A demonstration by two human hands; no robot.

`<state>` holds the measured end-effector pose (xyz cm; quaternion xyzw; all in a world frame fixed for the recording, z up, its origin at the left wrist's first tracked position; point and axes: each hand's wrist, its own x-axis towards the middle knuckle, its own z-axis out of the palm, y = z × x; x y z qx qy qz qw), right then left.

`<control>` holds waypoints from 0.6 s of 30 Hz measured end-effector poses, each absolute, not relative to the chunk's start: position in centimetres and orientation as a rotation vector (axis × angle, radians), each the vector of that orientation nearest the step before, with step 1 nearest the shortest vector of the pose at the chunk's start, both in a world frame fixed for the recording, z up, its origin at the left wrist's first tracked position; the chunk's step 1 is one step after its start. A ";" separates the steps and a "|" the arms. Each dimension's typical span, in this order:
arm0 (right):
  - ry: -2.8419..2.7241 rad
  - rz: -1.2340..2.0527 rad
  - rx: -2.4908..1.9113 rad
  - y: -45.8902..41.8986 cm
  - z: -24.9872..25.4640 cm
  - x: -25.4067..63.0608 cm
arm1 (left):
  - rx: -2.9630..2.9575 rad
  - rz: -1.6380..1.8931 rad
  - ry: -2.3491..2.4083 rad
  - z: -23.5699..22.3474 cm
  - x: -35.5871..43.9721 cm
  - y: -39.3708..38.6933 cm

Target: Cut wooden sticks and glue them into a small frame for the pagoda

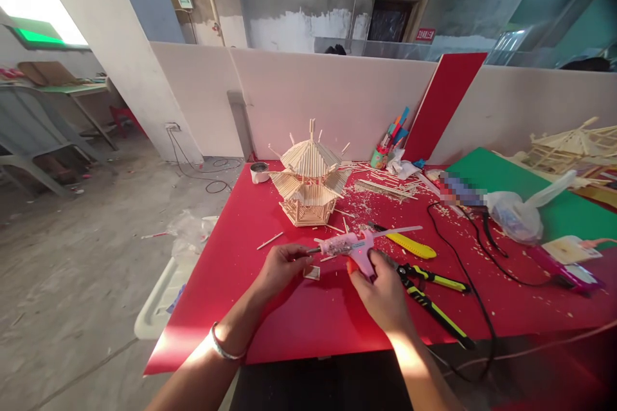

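My right hand [383, 292] is wrapped round the handle of a pink hot glue gun [344, 244], its nozzle pointing left. A pale glue stick [402, 230] sticks out of the gun's back end. My left hand [282, 270] is closed in a pinch right by the nozzle; what its fingers hold, if anything, is too small to make out. Beneath the hands a small flat piece made of sticks [312, 273] lies on the red tabletop [289, 327]. Just beyond them stands a pavilion model [311, 186] built of thin wooden sticks, with a two-tiered roof.
Right of the gun lie a yellow-handled cutter [412, 245] and black-and-yellow pliers [438, 302]. A black cable [463, 270] crosses the table. Behind are loose sticks [385, 183], a pen holder [379, 157], a small tin [259, 172] and a plastic bag [515, 215].
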<state>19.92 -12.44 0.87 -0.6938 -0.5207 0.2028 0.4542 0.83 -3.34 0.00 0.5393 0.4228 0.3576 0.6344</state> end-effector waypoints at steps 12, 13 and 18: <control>-1.600 -0.373 -2.011 -14.6 -3.1 20.0 | 1.553 0.663 1.007 1.1 0.2 -3.2; -1.581 -0.403 -1.997 -14.5 -3.3 20.0 | 1.594 0.650 1.002 1.2 0.1 -3.2; -1.557 -0.457 -1.984 -14.5 -4.0 20.5 | 1.719 0.606 0.989 1.1 0.1 -3.0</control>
